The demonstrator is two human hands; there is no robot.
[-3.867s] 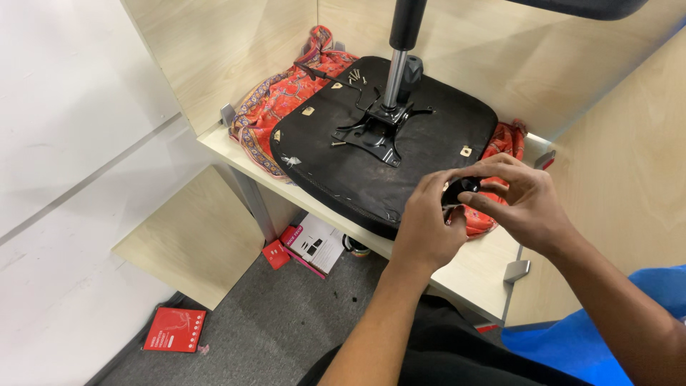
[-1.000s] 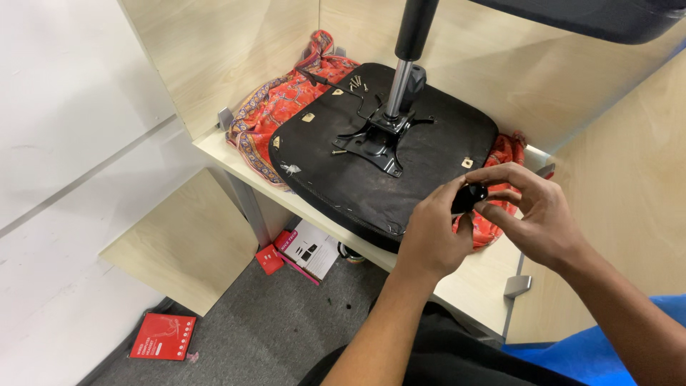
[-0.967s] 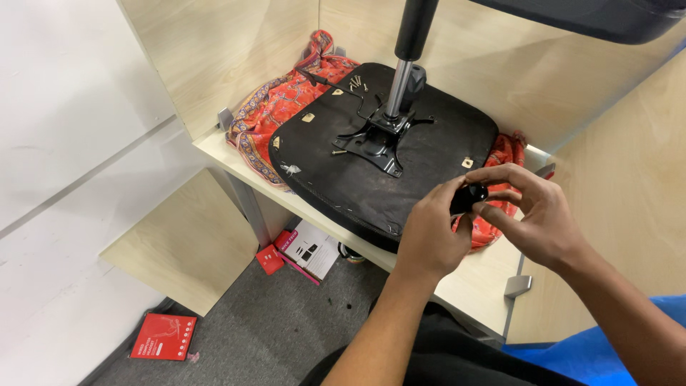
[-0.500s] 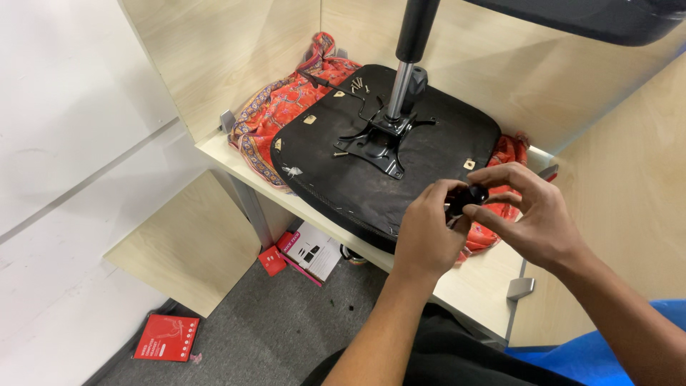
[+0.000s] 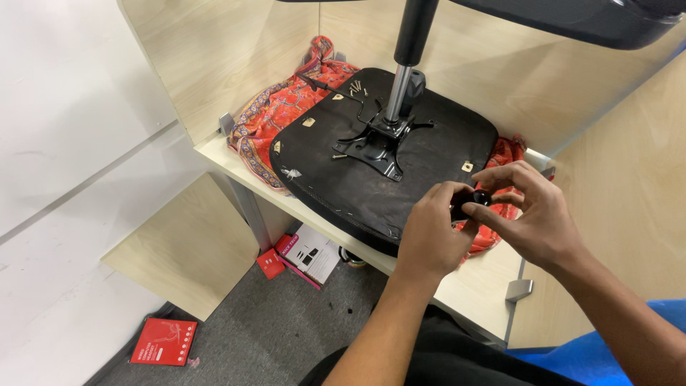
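Observation:
My left hand (image 5: 431, 232) and my right hand (image 5: 532, 214) meet over the desk's front edge, both pinching a small black part (image 5: 471, 202) between their fingertips. Just beyond them an upturned black chair seat (image 5: 343, 179) lies on the desk (image 5: 486, 279), its underside facing up. A black metal bracket (image 5: 379, 143) is bolted at its middle, and a chrome and black gas column (image 5: 406, 64) rises from it. A few loose screws (image 5: 357, 87) lie near the seat's far edge.
A red patterned cloth (image 5: 279, 107) lies under the seat on the desk. Wooden partition panels enclose the desk at the back and right. On the grey floor below are a flat red box (image 5: 164, 342) and a white and red box (image 5: 307, 251). A white wall stands left.
The view has shifted slightly. Both hands stay together on the small black part, with the fingers turning a little around it. The seat has not moved.

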